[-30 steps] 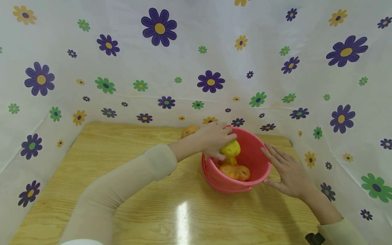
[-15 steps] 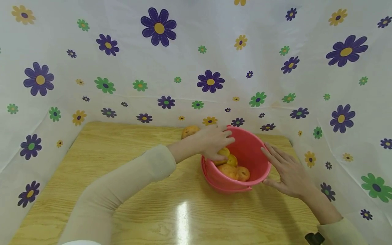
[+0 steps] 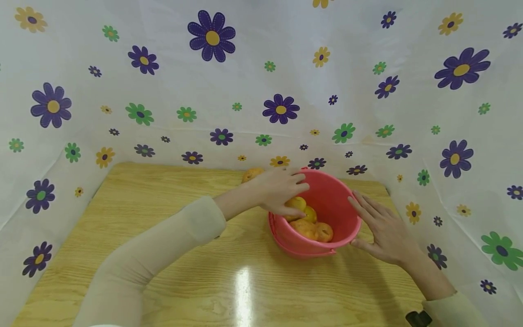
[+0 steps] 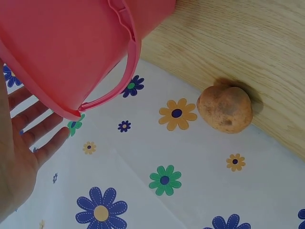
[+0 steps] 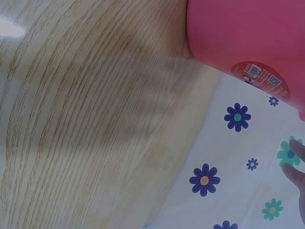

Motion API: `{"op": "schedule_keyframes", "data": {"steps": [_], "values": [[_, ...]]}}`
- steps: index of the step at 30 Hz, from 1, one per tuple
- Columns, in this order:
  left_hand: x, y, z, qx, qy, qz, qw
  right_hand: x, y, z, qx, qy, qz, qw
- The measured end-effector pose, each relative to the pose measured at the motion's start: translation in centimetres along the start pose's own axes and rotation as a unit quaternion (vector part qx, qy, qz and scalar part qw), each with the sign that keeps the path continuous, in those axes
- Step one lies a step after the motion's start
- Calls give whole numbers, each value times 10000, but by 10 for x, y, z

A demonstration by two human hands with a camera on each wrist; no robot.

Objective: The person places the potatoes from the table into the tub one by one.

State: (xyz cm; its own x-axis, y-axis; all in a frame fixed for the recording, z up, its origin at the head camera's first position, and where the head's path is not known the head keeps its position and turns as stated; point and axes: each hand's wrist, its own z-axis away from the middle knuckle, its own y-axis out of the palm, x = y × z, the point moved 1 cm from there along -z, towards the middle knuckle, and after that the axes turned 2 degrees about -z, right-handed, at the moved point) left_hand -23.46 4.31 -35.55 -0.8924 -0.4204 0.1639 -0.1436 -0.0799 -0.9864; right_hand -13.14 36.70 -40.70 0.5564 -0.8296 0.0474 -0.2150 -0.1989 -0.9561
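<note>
A pink bucket [image 3: 335, 195] stands on the table with several potatoes [image 3: 304, 228] inside, the topmost ones yellow. Over its left rim my left hand [image 3: 282, 190] hovers with spread, loosely bent fingers and nothing in its grasp. The left wrist view has that hand [image 4: 24, 138] beside the rim, near the bucket's handle [image 4: 132, 52]. My right hand [image 3: 384, 231] rests straight fingers along the right side of the rim. Outside the bucket, a brown potato [image 4: 225, 109] lies by the table's back edge; in the head view my left forearm partly covers this potato [image 3: 252, 174].
The wooden table [image 3: 196, 281] ends at the back against a white cloth [image 3: 245, 77] printed with flowers, which also rises on both sides. A red label [image 5: 262, 78] is stuck on the bucket's outer wall.
The yellow potato held in my left hand has been let go and lies inside the bucket. My left hand has drawn back slightly left. My right hand has stayed on the rim.
</note>
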Motion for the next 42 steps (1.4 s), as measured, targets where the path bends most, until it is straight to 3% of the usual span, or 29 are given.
{"op": "schedule_keyframes", "data": {"steps": [9,21,29,42], "values": [[17,-6,13,-189,-388,-60,9990,0,1,0,18,39,16,10000],[43,3,31,-757,-993,438,9912,1,1,1,27,46,42,10000],[55,17,40,-868,-1301,477,9865,2,0,0,59,83,49,9999],[73,56,52,-1030,-1712,208,9796,1,1,0,54,91,24,9999]]}}
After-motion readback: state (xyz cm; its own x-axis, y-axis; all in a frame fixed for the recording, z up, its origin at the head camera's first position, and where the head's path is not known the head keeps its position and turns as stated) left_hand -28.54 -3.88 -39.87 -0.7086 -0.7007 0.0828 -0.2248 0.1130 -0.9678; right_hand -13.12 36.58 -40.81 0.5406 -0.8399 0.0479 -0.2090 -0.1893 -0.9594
